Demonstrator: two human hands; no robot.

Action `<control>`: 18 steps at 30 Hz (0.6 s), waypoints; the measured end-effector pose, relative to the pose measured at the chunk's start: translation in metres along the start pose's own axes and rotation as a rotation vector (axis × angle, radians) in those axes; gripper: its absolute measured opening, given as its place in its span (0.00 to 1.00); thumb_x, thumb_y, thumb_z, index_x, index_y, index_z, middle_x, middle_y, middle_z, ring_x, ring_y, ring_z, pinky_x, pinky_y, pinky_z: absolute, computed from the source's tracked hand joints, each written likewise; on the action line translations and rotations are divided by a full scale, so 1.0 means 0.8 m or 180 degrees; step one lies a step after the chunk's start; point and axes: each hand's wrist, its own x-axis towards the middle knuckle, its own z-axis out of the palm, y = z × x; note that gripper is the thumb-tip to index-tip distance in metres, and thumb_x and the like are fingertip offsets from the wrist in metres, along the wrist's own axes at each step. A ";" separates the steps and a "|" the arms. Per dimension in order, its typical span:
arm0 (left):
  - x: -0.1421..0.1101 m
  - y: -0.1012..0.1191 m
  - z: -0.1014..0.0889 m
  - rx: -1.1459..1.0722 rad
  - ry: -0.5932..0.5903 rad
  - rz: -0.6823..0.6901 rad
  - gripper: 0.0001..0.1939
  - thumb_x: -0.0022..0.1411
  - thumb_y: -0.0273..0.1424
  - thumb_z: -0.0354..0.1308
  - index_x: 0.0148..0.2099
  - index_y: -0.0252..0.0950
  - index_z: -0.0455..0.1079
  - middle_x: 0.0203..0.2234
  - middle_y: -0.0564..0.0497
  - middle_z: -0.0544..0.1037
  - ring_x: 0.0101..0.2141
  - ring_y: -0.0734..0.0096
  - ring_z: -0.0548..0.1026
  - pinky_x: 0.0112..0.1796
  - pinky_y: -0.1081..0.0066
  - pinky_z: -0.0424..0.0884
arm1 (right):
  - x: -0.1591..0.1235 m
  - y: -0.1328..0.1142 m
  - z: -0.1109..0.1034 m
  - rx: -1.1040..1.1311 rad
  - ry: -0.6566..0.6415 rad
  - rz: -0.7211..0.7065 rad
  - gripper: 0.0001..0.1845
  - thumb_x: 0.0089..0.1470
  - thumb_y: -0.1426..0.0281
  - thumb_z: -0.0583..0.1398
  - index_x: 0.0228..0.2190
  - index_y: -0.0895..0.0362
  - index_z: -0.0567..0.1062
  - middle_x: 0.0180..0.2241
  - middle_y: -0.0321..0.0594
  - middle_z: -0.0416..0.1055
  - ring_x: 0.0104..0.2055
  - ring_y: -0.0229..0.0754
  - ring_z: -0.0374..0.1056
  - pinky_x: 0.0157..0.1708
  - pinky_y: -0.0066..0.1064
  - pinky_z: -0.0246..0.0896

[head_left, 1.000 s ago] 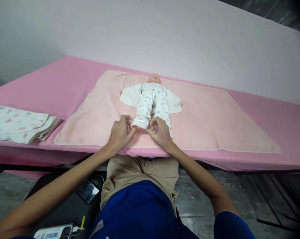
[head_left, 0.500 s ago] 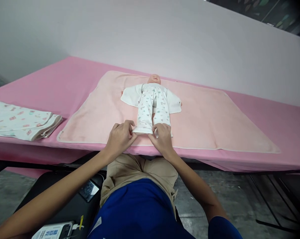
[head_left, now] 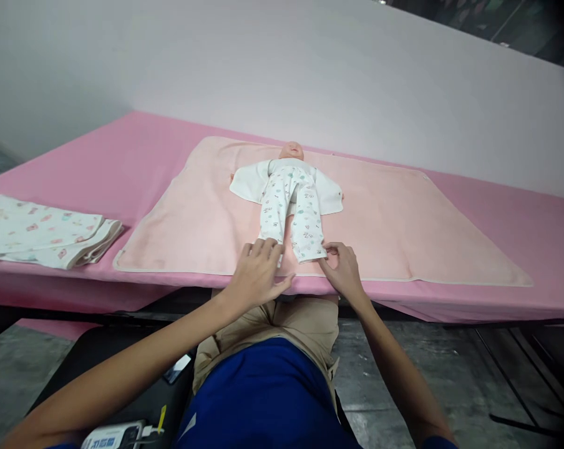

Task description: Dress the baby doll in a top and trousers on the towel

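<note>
A baby doll [head_left: 292,150] lies on its back on a peach mat, its head toward the wall. White printed baby pants [head_left: 305,218] lie over its front, legs pointing at me. A plain white top [head_left: 248,181] spreads its sleeves to both sides. My left hand [head_left: 258,271] is over the hem of the left pant leg, palm down, thumb apart from the fingers; it grips nothing visible. At the outer corner of the right pant leg's hem, my right hand [head_left: 342,267] pinches the cloth between thumb and fingertips.
The peach mat [head_left: 403,231] covers the middle of a pink-covered table [head_left: 548,249]. A folded printed cloth [head_left: 43,231] rests at the left. Below the table edge are a black seat [head_left: 80,368], a phone [head_left: 176,369] and a power bank [head_left: 111,435] with a cable. A pale wall stands behind.
Both hands have moved to the right. My left hand has let go of the left hem and spread its thumb. My right hand has shifted from the left leg's hem to the right leg's.
</note>
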 end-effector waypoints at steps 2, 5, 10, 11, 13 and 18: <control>0.029 0.015 0.015 0.0149 -0.0099 0.0113 0.21 0.72 0.46 0.60 0.52 0.33 0.74 0.47 0.34 0.79 0.49 0.41 0.75 0.47 0.48 0.66 | 0.010 -0.010 -0.001 0.0142 0.0028 0.0030 0.09 0.60 0.70 0.63 0.43 0.52 0.75 0.40 0.41 0.79 0.43 0.52 0.73 0.51 0.47 0.67; 0.056 0.021 0.032 0.0236 -0.0193 0.0202 0.09 0.73 0.34 0.59 0.45 0.33 0.75 0.38 0.37 0.80 0.44 0.46 0.76 0.45 0.50 0.65 | 0.013 -0.029 -0.007 0.0084 0.0260 -0.0333 0.13 0.57 0.74 0.62 0.44 0.52 0.74 0.37 0.39 0.76 0.41 0.49 0.71 0.48 0.44 0.66; 0.025 -0.005 0.020 -0.0116 0.0103 0.0201 0.08 0.75 0.33 0.55 0.44 0.37 0.74 0.40 0.41 0.81 0.44 0.50 0.75 0.45 0.52 0.65 | -0.018 -0.033 -0.028 -0.0430 0.0041 -0.1058 0.15 0.63 0.75 0.62 0.50 0.52 0.73 0.41 0.42 0.76 0.43 0.51 0.70 0.47 0.45 0.63; 0.012 -0.015 0.016 -0.0197 0.0151 0.0163 0.08 0.75 0.35 0.56 0.47 0.37 0.73 0.43 0.40 0.81 0.46 0.49 0.75 0.45 0.52 0.65 | -0.026 -0.035 -0.032 -0.0507 0.0046 -0.1064 0.16 0.63 0.74 0.63 0.52 0.53 0.73 0.45 0.45 0.76 0.48 0.53 0.71 0.49 0.46 0.64; -0.013 -0.036 0.011 -0.0310 0.0215 0.0055 0.15 0.72 0.39 0.60 0.54 0.36 0.72 0.53 0.37 0.79 0.52 0.46 0.74 0.48 0.52 0.66 | -0.037 -0.046 -0.036 -0.0543 -0.0014 -0.1052 0.22 0.63 0.69 0.66 0.57 0.54 0.71 0.55 0.51 0.74 0.57 0.57 0.69 0.56 0.50 0.63; -0.041 -0.084 0.023 -0.0398 0.0028 -0.0405 0.20 0.69 0.39 0.61 0.58 0.37 0.67 0.54 0.39 0.79 0.51 0.45 0.74 0.49 0.51 0.66 | -0.032 -0.100 0.016 -0.0525 -0.0531 -0.1058 0.20 0.65 0.63 0.67 0.55 0.53 0.71 0.54 0.48 0.77 0.58 0.57 0.69 0.58 0.49 0.61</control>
